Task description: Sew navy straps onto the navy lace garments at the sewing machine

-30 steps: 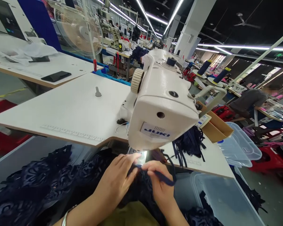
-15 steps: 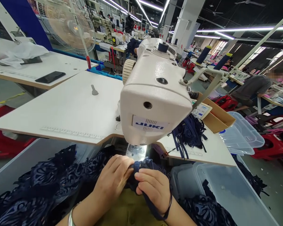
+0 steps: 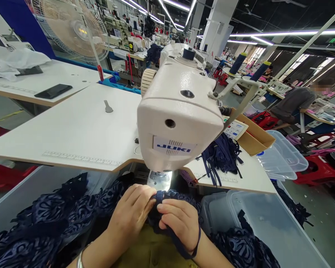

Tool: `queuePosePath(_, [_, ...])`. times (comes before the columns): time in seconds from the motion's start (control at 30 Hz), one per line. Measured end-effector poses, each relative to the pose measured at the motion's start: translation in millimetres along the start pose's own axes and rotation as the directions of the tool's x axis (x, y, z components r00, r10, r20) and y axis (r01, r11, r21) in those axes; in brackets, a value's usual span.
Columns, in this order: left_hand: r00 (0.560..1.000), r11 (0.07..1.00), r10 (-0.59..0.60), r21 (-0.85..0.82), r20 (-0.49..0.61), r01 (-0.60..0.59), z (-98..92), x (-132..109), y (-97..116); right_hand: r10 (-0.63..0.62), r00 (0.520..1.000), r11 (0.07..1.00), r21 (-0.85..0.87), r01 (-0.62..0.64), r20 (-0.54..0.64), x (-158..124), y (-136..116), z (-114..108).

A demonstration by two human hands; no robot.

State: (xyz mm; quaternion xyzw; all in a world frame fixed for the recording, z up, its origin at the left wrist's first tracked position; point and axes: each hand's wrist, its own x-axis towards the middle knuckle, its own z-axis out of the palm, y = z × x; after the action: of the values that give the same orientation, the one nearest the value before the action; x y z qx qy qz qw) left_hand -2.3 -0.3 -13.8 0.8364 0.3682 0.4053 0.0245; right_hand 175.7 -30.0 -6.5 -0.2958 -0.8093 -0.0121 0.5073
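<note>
Just in front of the white JUKI sewing machine (image 3: 178, 123), both my hands grip a navy lace garment piece (image 3: 173, 194). My left hand (image 3: 134, 208) is closed on its left edge, close to the lit needle area. Fingers of my right hand (image 3: 181, 221) are curled around a narrow navy strap (image 3: 181, 247), which loops down past the wrist. A short stretch of navy band shows between the hands. The needle and presser foot are hard to make out behind my fingers.
Navy lace pieces (image 3: 50, 208) fill a clear bin at left; more lace (image 3: 240, 245) lies in a bin at right. A bundle of navy straps (image 3: 222, 156) rests on the machine table (image 3: 80, 130). A cardboard box (image 3: 254, 137) and a person (image 3: 293, 102) are farther right.
The whole view has shifted slightly left. My hands hold nearly the same grip on the garment piece and strap, with little visible movement.
</note>
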Motion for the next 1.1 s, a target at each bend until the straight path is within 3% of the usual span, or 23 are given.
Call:
queuePosePath(0.23, [1.000,1.000,0.021,0.002,-0.010,-0.021,-1.6,2,2,0.197,0.980,0.973,0.129,-0.193,-0.014,-7,-1,1])
queuePosePath(0.47, [1.000,0.999,0.027,0.035,-0.006,-0.027,-3.9,2,3,0.199,0.980,0.972,0.133,-0.195,-0.019,-8,-3,2])
queuePosePath(0.57, [1.000,0.999,0.027,-0.039,-0.006,-0.027,-6.7,5,7,0.271,0.962,0.945,0.201,-0.258,-0.041,-7,-6,-1])
queuePosePath(0.63, [0.989,0.976,-0.049,-0.203,0.142,0.078,-8.6,7,12,0.431,0.902,0.878,0.247,-0.411,-0.032,-6,-6,-5])
queuePosePath(0.67, [0.959,0.939,-0.109,-0.288,0.263,0.186,-9.3,8,14,0.543,0.840,0.808,0.276,-0.520,-0.010,-4,-6,-6])
queuePosePath(0.77, [0.769,0.735,-0.253,-0.401,0.587,0.548,-10.7,8,19,0.815,0.557,0.454,0.423,-0.784,0.159,2,0,-7])
queuePosePath(0.83, [0.676,0.603,-0.283,-0.421,0.681,0.677,-10.9,8,20,0.862,0.422,0.217,0.547,-0.808,0.282,4,5,-3])
queuePosePath(0.9, [0.625,0.496,-0.276,-0.449,0.730,0.743,-10.7,7,18,0.860,0.370,0.084,0.618,-0.782,0.351,4,9,2])
queuePosePath(0.97, [0.592,0.426,-0.262,-0.459,0.762,0.779,-10.5,7,16,0.854,0.357,0.026,0.654,-0.756,0.379,2,11,7])
queuePosePath(1.1, [0.591,0.374,-0.242,-0.488,0.770,0.789,-9.4,7,13,0.845,0.357,-0.020,0.692,-0.722,0.397,-1,11,10])
